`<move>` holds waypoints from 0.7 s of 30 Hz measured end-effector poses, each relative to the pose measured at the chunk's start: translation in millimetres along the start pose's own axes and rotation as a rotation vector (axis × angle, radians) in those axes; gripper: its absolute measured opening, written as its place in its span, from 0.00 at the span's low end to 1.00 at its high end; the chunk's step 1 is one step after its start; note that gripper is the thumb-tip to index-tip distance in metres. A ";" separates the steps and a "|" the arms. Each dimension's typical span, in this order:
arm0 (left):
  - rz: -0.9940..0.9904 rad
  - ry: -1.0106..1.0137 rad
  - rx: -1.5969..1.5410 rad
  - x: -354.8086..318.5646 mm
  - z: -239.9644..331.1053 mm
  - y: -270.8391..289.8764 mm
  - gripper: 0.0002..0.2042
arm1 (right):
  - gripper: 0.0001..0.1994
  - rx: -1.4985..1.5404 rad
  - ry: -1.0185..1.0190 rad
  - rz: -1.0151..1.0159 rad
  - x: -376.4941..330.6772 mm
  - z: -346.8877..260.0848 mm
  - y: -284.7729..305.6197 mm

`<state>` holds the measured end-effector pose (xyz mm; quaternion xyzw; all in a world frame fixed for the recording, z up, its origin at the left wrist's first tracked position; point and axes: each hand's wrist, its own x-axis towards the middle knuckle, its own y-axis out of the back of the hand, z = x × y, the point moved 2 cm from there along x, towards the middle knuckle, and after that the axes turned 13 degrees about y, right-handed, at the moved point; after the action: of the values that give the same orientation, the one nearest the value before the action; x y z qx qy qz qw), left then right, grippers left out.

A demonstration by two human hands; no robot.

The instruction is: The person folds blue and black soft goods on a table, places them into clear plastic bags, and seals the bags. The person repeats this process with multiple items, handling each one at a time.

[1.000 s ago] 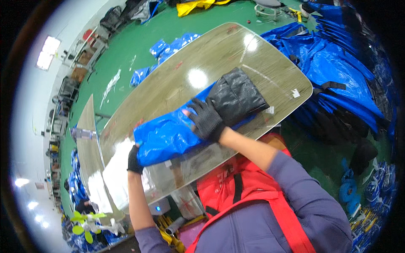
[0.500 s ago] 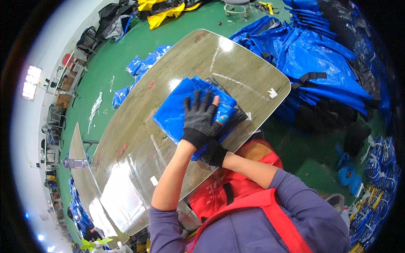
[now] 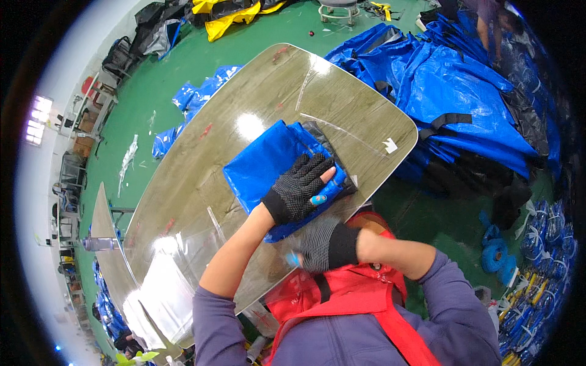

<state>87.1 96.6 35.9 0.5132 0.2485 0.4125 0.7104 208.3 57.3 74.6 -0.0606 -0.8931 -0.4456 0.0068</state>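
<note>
On the table (image 3: 232,165) lies a folded blue plastic bag or sheet (image 3: 259,155) with a dark grey edge along its right side. My left hand (image 3: 299,186), in a black dotted glove with some fingertips bare, presses flat on it with the fingers stretched out. A bit of blue wrapping shows at its thumb. My right hand (image 3: 323,245), gloved too, is just off the near edge of the folded blue piece, above the table's front edge. Motion smears its fingers, so whether they hold anything does not show.
Clear plastic sleeves (image 3: 162,299) lie at the table's left end. A heap of blue sheeting (image 3: 452,91) sits beyond the right edge, and a person (image 3: 487,30) stands behind it. Blue packages (image 3: 204,94) lie on the green floor, with a round stool (image 3: 339,9) farther off.
My right hand has come out from beside my left wrist toward my body. My left hand has shifted slightly down and right, still flat on the folded blue piece. A person has appeared at upper right.
</note>
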 end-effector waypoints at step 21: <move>-0.210 0.613 -0.120 59.6 -67.3 16.5 0.27 | 0.47 -0.355 0.100 0.476 -77.8 80.3 -2.2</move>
<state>61.4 184.2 31.9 0.2938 0.4775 0.4860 0.6705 288.7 112.1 19.3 -0.2465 -0.7606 -0.5830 0.1443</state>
